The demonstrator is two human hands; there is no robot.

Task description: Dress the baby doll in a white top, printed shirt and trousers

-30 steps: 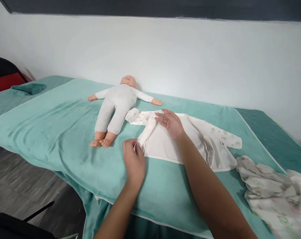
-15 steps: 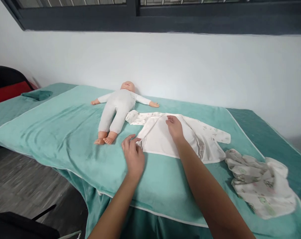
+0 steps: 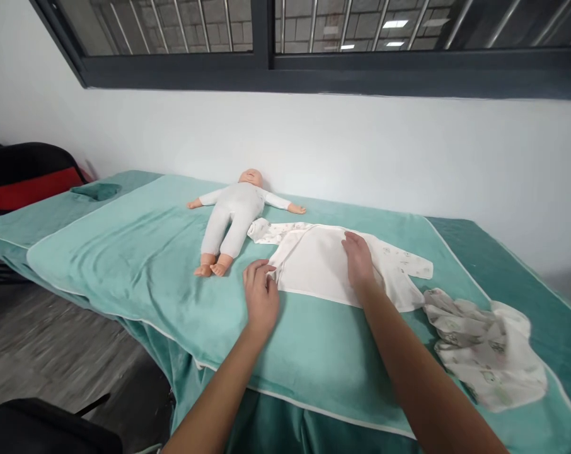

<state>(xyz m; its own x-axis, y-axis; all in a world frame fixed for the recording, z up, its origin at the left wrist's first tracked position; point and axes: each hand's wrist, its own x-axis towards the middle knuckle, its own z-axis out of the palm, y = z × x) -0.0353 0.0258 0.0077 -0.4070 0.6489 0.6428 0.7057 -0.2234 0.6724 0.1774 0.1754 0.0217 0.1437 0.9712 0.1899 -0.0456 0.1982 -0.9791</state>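
Observation:
A white baby shirt (image 3: 314,261) with printed sleeves is spread out on the bed, its front opened out. At the shirt's left edge, my left hand (image 3: 261,296) is closed, with thumb and index finger pinching the cloth. My right hand (image 3: 360,260) lies over the right half of the shirt, its fingers stretched out and touching the fabric. Just beyond the shirt to the left, a baby doll (image 3: 238,205) in a white suit lies on its back, arms spread and feet toward me.
Crumpled printed baby clothing (image 3: 491,350) lies at the right. A green cover (image 3: 138,252) drapes the bed, which stands against a white wall (image 3: 361,145) under a barred window. A black and red chair (image 3: 34,183) is at the far left, and a black object (image 3: 44,429) at the lower left.
My right hand has slid right across the shirt, smoothing some folds on its right side. My left hand has stayed at the left edge. The camera view has tilted up slightly.

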